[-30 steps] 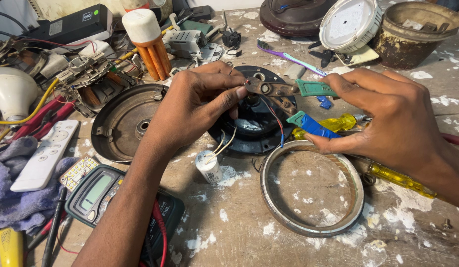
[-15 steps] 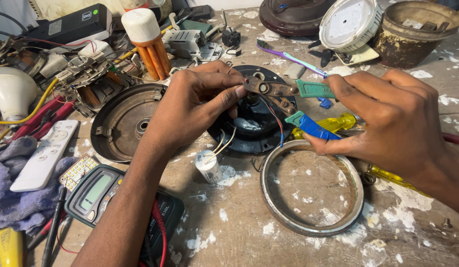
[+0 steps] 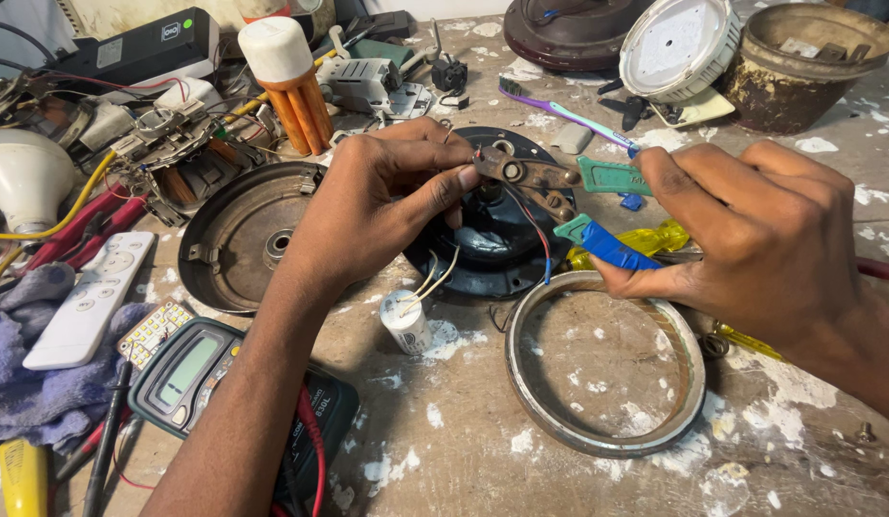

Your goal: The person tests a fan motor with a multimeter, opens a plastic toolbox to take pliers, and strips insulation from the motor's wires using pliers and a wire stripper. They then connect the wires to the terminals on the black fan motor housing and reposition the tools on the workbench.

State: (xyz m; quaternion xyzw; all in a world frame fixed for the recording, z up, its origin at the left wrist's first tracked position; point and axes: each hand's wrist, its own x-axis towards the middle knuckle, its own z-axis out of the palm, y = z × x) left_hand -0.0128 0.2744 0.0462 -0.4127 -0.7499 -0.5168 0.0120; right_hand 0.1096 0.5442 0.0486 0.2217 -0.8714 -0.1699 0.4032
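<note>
My right hand (image 3: 760, 239) grips rusty pliers (image 3: 531, 177) by their green and blue handles, jaws pointing left. My left hand (image 3: 377, 206) pinches thin wires at the plier jaws, above a black round motor housing (image 3: 497, 244). A red and a blue wire hang down from the jaws. White wires run from my left hand down to a small white cylindrical capacitor (image 3: 404, 321) lying on the bench.
A metal ring (image 3: 605, 362) lies below my right hand, a dark round cover plate (image 3: 239, 239) left of the motor. A multimeter (image 3: 191, 369), white remote (image 3: 88, 297), yellow screwdriver (image 3: 645, 237), orange-ribbed bottle (image 3: 287, 81), rusty bowl (image 3: 808, 62) and loose parts crowd the bench.
Both hands have stayed almost still; the pliers remain on the wires at the same spot.
</note>
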